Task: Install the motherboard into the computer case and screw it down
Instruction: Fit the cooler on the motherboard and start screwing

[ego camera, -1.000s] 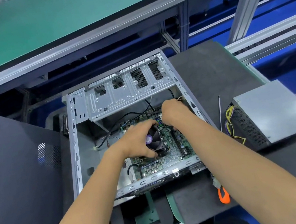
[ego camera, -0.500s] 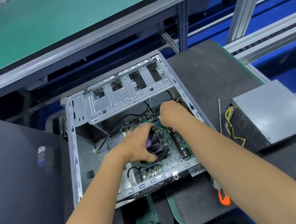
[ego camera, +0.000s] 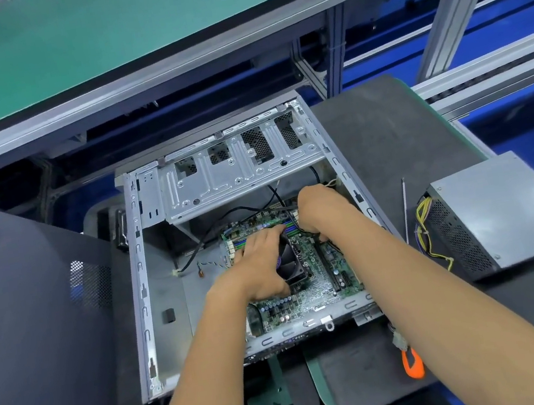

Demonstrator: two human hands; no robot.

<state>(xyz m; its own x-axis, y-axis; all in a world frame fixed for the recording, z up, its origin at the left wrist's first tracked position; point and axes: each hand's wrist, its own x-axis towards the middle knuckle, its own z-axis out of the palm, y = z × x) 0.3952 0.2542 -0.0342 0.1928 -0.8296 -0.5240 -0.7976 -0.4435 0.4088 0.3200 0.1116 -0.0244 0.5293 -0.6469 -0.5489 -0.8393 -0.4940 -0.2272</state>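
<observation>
An open grey computer case [ego camera: 140,273] lies flat on a dark mat. Inside it, toward the right, sits the green motherboard [ego camera: 311,296] with a black CPU fan [ego camera: 290,264] on it. My left hand [ego camera: 258,269] grips the fan from its left side, thumb at the near edge. My right hand [ego camera: 320,210] is over the board's far right corner, its fingers curled down among black cables; what they hold is hidden.
A grey power supply [ego camera: 502,212] with yellow wires lies right of the case. A thin metal rod [ego camera: 405,209] lies between them. An orange-handled tool [ego camera: 412,362] pokes out under my right forearm. The case's dark side panel [ego camera: 32,313] lies at left.
Both hands keep their places on the fan and the far right corner. The view has shifted slightly; the board seems barely moved.
</observation>
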